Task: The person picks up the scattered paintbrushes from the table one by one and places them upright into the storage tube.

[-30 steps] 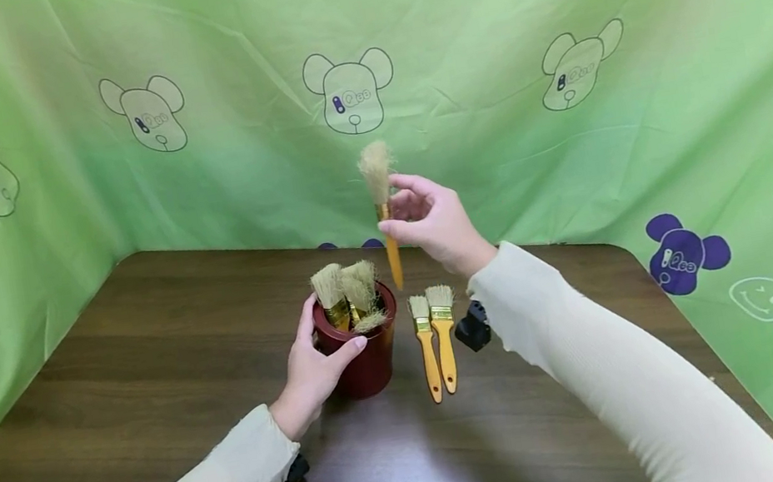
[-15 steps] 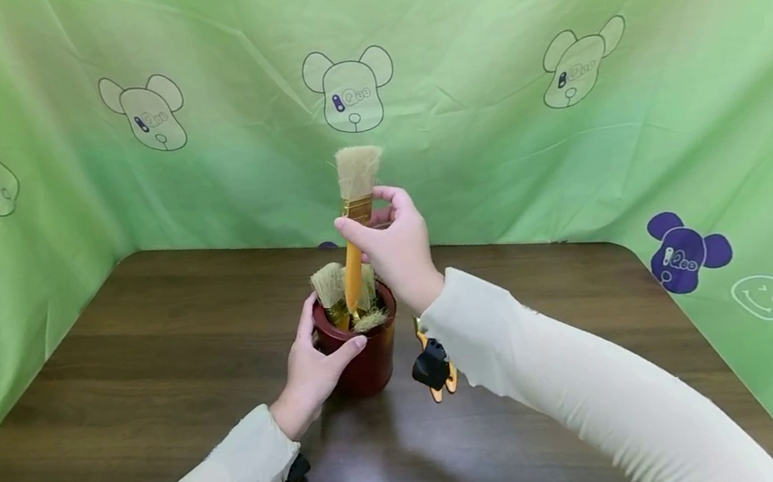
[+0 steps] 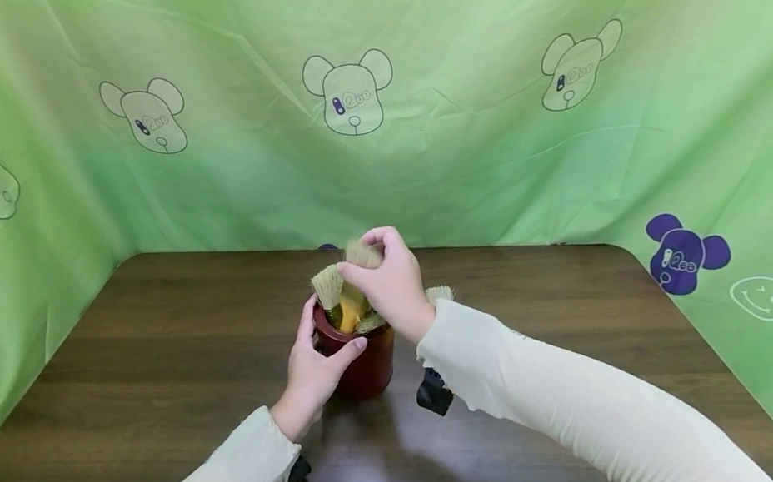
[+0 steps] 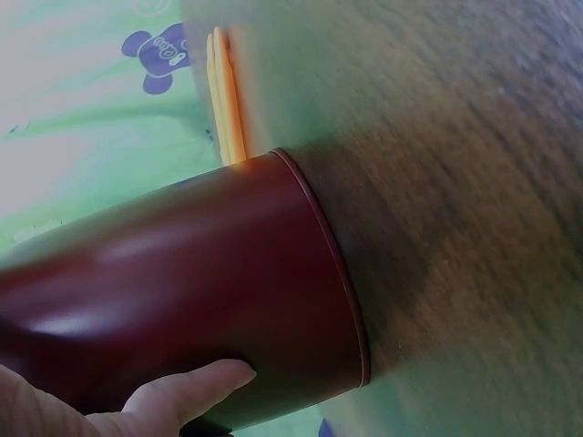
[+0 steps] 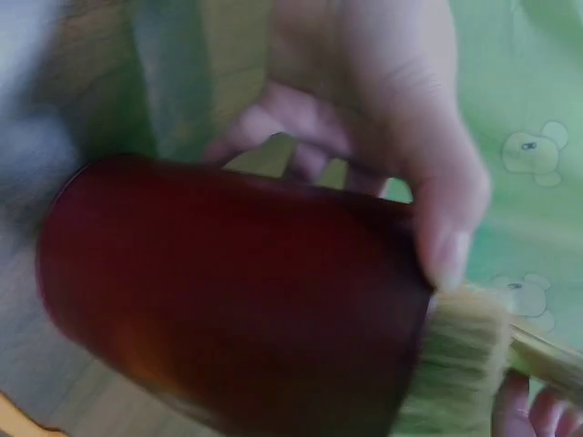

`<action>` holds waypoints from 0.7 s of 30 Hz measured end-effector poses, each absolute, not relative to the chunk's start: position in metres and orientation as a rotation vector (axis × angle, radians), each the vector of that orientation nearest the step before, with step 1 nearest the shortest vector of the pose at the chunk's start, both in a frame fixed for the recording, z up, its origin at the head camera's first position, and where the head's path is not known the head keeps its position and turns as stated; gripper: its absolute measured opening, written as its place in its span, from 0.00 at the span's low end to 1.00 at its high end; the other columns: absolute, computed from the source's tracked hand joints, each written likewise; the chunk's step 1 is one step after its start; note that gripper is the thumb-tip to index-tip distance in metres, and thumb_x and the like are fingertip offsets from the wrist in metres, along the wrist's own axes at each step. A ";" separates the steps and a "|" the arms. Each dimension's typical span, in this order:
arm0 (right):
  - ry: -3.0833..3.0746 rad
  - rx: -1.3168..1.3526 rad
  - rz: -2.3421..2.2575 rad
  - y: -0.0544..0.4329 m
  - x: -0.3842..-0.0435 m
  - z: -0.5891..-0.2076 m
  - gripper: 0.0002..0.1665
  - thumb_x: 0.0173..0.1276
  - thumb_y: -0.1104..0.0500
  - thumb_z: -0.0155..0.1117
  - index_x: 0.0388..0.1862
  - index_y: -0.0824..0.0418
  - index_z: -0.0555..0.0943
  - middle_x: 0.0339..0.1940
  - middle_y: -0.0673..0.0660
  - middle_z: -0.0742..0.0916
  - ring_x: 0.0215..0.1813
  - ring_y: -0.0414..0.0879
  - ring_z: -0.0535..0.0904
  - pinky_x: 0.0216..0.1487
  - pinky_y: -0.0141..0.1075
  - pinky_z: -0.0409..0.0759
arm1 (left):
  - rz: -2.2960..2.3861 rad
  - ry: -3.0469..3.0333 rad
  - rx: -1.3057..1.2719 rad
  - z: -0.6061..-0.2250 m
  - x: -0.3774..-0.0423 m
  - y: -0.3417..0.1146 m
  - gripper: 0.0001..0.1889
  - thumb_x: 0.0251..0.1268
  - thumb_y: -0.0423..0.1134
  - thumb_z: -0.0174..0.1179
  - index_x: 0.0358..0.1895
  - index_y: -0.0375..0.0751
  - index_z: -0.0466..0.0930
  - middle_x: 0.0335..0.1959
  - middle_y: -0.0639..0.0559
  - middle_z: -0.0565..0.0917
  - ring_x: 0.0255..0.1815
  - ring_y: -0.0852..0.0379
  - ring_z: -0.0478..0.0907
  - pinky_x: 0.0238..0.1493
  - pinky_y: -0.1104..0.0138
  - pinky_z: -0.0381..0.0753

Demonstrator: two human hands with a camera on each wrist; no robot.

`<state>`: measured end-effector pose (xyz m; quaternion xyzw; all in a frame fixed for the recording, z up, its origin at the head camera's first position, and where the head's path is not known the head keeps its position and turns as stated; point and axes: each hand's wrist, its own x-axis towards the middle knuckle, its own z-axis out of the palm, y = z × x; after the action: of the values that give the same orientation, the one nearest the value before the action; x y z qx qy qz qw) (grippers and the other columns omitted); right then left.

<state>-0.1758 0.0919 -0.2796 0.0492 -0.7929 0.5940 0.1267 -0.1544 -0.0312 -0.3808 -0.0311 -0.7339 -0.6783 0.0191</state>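
One paintbrush, held bristles up, with its handle going down into a red pot

One held brush [image 3: 361,253] is above and partly inside one dark red pot [image 3: 369,370], which stands on a wooden table. The brush's bristles point up and its yellow-orange handle slopes down past the rim. The right hand [image 3: 391,278] pinches this brush between thumb and fingers. The left hand [image 3: 311,375] curls round the pot's near left side, its thumb on the outside just below the rim.

Inside the pot, two other bristle heads can be made out: an upright tuft [image 3: 327,286] at the left and a lower tuft [image 3: 371,323] by the near right rim. There may be more, but blur and the right hand hide part of the opening.

Beyond the pot, the left wrist view shows two orange handles [image 4: 226,96] lying side by side on the wooden table [image 3: 169,351]. Two black devices sit under the wrists, one at each pale sleeve [image 3: 559,374].

Around the table hangs a green cloth [image 3: 466,169] printed with five outlined mouse heads, one cut off at the right edge, and one smiley face [image 3: 762,299].
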 end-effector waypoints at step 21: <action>-2.493 -0.064 1.441 0.187 -0.206 -0.343 0.24 0.61 0.59 0.67 0.52 0.67 0.72 0.39 0.62 0.78 0.43 0.52 0.75 0.44 0.39 0.72 | -2.117 -2.251 -0.095 -0.380 -0.152 -0.031 0.47 0.52 0.34 0.70 0.75 0.49 0.53 0.67 0.39 0.68 0.65 0.43 0.66 0.62 0.47 0.64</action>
<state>-0.2056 0.1875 -0.3429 -0.0219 -0.8582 0.4961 0.1302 -0.1519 -0.0309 -0.3798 -0.0306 -0.7278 -0.6846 0.0252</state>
